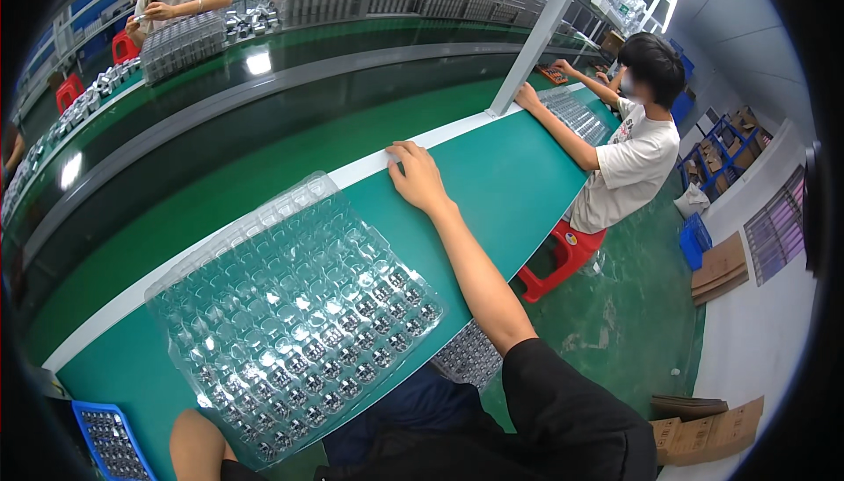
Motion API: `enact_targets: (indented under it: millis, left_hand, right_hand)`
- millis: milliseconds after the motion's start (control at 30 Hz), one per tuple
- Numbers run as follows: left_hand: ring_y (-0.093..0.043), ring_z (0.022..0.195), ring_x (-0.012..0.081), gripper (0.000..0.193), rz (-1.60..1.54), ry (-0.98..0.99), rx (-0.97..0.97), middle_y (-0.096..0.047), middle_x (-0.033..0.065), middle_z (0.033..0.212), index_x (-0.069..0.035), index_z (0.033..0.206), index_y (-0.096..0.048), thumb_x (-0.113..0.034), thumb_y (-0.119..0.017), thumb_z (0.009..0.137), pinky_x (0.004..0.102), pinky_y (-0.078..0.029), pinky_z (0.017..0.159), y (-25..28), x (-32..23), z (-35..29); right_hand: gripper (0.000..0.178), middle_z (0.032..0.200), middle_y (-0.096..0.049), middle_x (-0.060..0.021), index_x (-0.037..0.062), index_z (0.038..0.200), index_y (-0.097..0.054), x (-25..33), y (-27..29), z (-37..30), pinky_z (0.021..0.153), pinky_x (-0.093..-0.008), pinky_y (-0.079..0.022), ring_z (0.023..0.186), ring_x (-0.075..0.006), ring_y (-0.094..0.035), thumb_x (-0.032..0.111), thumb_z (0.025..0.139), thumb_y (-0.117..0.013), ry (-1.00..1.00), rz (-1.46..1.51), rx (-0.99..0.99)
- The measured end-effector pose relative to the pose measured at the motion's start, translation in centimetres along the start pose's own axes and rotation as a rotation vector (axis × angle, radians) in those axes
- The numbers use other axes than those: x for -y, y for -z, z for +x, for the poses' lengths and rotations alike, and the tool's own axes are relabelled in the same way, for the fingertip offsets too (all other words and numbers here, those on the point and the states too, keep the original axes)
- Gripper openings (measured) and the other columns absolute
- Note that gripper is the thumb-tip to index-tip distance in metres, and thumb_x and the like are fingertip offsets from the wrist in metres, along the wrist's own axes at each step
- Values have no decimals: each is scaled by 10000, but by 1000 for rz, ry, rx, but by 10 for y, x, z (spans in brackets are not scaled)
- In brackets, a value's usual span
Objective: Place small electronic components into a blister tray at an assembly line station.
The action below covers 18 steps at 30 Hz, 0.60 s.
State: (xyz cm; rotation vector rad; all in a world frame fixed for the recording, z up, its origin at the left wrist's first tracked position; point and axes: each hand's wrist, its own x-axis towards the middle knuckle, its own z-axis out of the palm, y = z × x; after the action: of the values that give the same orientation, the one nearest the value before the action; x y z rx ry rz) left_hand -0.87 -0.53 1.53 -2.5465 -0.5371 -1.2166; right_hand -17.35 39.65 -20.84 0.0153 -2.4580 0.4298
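From my remote seat I see a large clear plastic tray of moulded pockets lying flat on a green workbench, before the wearer. Small dark-and-silver parts sit in its pockets, gathered in the rows along the near edge and into the right corner. A blue tray at lower left holds rows of similar small pieces; more rows of parts show below the bench's near edge, their container mostly hidden.

The clear tray lies slantwise in my view, its longer sides seeming to run with the bench, lower left to upper right, though the lens bends them. Its far edge overlaps the white ledge.

My wearer's right hand rests palm down on that ledge, beyond the tray's right side, fingers loosely bent and unclenched. The left arm enters beside the tray's near-left corner; its hand is out of sight, so I cannot tell how those fingers stand.

Further right, a co-worker sits at another clear tray.
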Motion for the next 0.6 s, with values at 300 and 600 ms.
enact_targets:
  millis: [300,600]
  left_hand:
    - [-649,623,272,74,1,33,-16,-614,141,686,48,729,-621,52,-557,767,343,-526,525,-1,-2,1]
    - [-652,619,277,89,-14,21,-15,-616,143,695,50,740,-623,47,-544,781,346,-531,526,0,-1,0]
  right_hand:
    - [281,1276,-601,-140,39,1170,-656,0,1,0,1010,-433,-454,1161,-353,-568,156,927,-580,-10,7,16]
    - [281,1281,-600,-143,43,1168,-658,0,0,1,1015,-435,-451,1169,-355,-566,150,919,-585,-11,11,19]
